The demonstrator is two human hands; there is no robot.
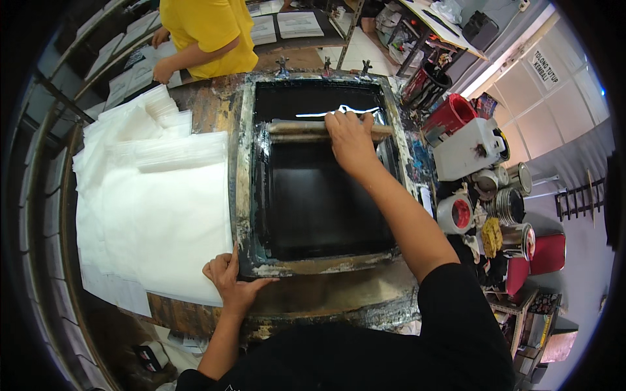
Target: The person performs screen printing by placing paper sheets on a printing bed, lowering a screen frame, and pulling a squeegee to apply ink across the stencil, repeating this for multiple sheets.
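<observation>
A screen printing frame (319, 266) with a dark mesh lies on the worktable in front of me. My right hand (352, 140) grips the wooden handle of a squeegee (297, 129), which lies across the far part of the mesh. Black ink (280, 98) pools shiny beyond the blade. At the frame's near left corner, my left hand (233, 283) rests with thumb and forefinger spread along its two edges; its other fingers are partly curled. Close by on the left is a large stack of thin white sheets (163, 215).
Clamps (327, 66) hold the frame's far edge. Along the right stand a white jerrycan (464, 151), a red bucket (450, 118), paint tins (518, 241) and a tape roll (454, 214). A person in a yellow shirt (205, 32) works beyond the sheets, beside drying racks (49, 91).
</observation>
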